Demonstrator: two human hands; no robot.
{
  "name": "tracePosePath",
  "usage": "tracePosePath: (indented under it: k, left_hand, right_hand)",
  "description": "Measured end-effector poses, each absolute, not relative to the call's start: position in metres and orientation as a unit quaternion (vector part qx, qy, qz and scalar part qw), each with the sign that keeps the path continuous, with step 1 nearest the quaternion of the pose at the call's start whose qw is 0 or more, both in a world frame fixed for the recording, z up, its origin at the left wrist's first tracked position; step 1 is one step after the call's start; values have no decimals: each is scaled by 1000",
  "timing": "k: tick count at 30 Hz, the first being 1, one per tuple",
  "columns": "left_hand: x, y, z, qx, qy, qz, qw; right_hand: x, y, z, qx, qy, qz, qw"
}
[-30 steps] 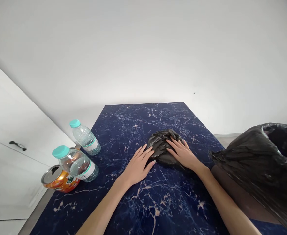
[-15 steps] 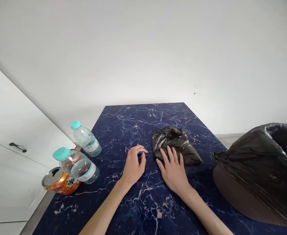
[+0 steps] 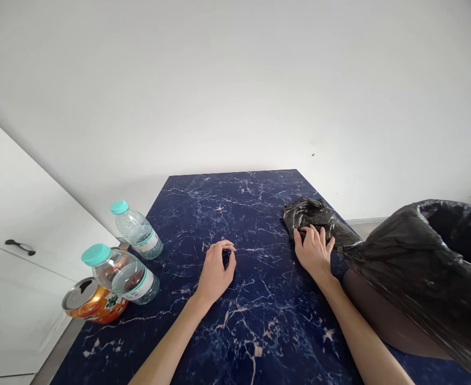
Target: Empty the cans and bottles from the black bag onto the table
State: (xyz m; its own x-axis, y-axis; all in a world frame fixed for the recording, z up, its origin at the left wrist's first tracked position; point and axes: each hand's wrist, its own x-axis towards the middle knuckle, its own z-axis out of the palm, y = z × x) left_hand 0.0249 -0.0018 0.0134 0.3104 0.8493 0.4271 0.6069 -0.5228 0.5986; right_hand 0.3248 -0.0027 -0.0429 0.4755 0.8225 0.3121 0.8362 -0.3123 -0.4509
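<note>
My right hand (image 3: 313,254) lies on a crumpled, folded black plastic bag (image 3: 311,212) near the table's right edge. Its fingers are spread and slightly bent, pressing on the bag's near side. My left hand (image 3: 216,270) rests on the dark blue marbled table (image 3: 227,214) with nothing in it; thumb and fingers curve toward each other with a small gap between. The folded bag's right end meets the gathered corner of a black bin liner (image 3: 404,246) draped over a brown bin (image 3: 384,315).
On the left stand two clear water bottles, one farther back (image 3: 139,230) and one nearer (image 3: 133,278), both with turquoise caps. Beside the nearer one is an orange can (image 3: 99,305). A white cabinet (image 3: 14,299) flanks the table; a white wall (image 3: 235,85) rises behind.
My right hand has slid the folded black bag to the right, up against the bin liner. The left hand has stayed about where it was. The view has shifted slightly.
</note>
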Motion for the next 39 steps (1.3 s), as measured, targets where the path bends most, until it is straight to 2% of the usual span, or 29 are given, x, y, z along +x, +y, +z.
tracePosePath:
  k: [5,9,14,17,39]
  left_hand:
    - [26,-2,15,802,451,356,164]
    - [26,-4,14,816,437,341,160]
    - [26,-10,14,853,396,301,159]
    - [27,-14,15,871,372,279,158]
    - [29,-21,16,880,361,274,140]
  right_hand:
    - [306,-11,-31,-780,-531,-53,328]
    - [263,-27,-15,-614,-676,-6,407]
    - [225,-43,-7,-473,-822,124,293]
    - [225,-45,-6,-473,-827,142,269]
    - [229,-46,-13,-456,-826,159,291]
